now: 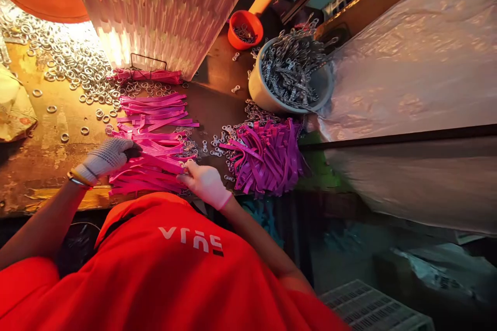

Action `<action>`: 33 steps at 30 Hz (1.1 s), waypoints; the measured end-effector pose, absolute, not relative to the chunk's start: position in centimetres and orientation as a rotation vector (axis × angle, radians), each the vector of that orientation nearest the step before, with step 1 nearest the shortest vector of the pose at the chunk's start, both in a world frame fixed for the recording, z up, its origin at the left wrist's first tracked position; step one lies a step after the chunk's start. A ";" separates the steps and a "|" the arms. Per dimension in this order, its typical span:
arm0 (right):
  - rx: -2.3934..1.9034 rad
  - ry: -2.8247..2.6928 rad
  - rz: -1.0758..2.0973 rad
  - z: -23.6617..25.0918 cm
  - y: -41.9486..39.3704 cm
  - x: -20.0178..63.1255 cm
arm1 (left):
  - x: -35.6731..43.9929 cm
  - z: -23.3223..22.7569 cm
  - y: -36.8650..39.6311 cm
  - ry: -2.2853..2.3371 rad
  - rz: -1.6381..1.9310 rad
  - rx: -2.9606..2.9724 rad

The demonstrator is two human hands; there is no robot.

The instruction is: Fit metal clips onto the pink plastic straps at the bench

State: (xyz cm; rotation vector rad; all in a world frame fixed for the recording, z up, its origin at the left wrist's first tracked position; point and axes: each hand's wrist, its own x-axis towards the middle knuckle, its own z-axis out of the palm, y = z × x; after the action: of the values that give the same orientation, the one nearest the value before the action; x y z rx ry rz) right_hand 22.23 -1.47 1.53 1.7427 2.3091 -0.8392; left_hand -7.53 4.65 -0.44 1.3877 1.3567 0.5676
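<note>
Pink straps (151, 176) lie side by side in a loose layer on the workbench in front of me. My left hand (106, 156), in a white dotted glove with dark fingertips, closes on the left part of one strap. At the right ends of the straps, my right hand (206, 184), in a white glove, pinches a strap end between thumb and fingers. A small metal piece seems to be at that end, too small to make out. Farther back lies another group of pink straps (155, 108). Beside my right hand is a heap of purple-pink straps (267, 158).
Metal rings (77, 70) are scattered at the back left. A grey bucket (258, 85) holds many metal link pieces, near an orange cup (235, 39). A ribbed translucent panel (155, 10) stands at the back. Plastic sheeting (411, 62) covers the right side.
</note>
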 end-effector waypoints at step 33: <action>1.388 2.927 -0.905 0.3 0.7 17.5 | -0.7 -0.5 -0.1 1.006 0.732 0.622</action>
State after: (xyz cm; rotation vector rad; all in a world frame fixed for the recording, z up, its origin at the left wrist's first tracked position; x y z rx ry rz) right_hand 17.52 0.70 0.29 1.3881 2.9273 -0.9045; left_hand -0.73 -0.11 -0.46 0.6222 1.0055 0.7318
